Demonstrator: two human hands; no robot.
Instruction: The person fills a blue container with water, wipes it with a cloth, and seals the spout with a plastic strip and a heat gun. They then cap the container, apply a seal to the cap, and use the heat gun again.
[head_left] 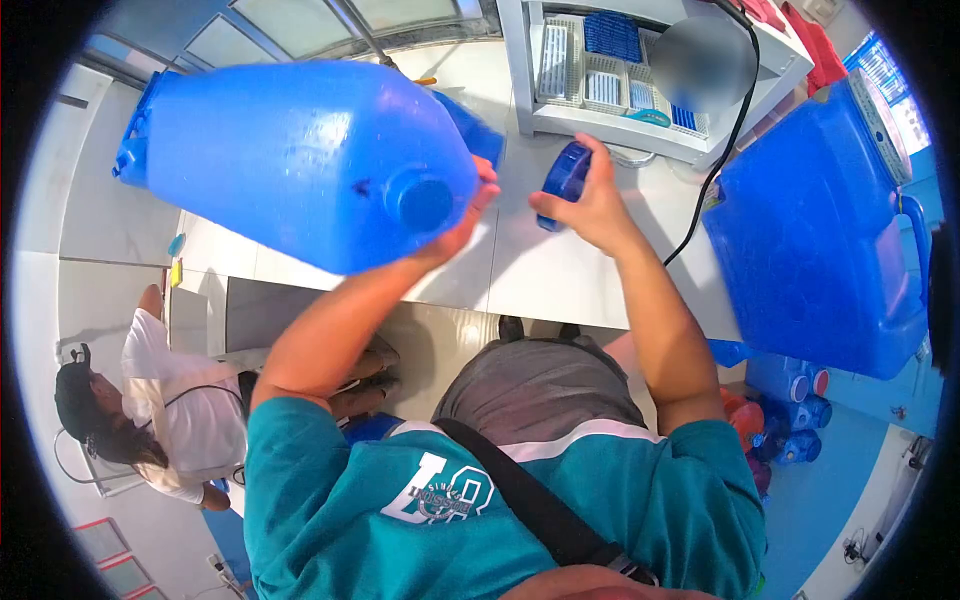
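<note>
A large translucent blue water jug [260, 150] lies on its side along the counter, a small round blue cap [420, 203] on its slanted end facing me. My left hand [465, 225] grips that end from below and the right, its fingers partly hidden behind the jug. To the right of it, my right hand [597, 205] pinches a wide, dark blue screw cap [566, 185] between thumb and fingers. The cap is held on edge above the white counter [545, 265], apart from the jug.
A second blue jug [820, 230] stands at the right, with a black cable [706, 190] hanging beside it. Behind the counter, a white shelf [655, 135] holds baskets of small items. A co-worker [185, 410] is at the left. Several blue jugs [795, 415] sit at lower right.
</note>
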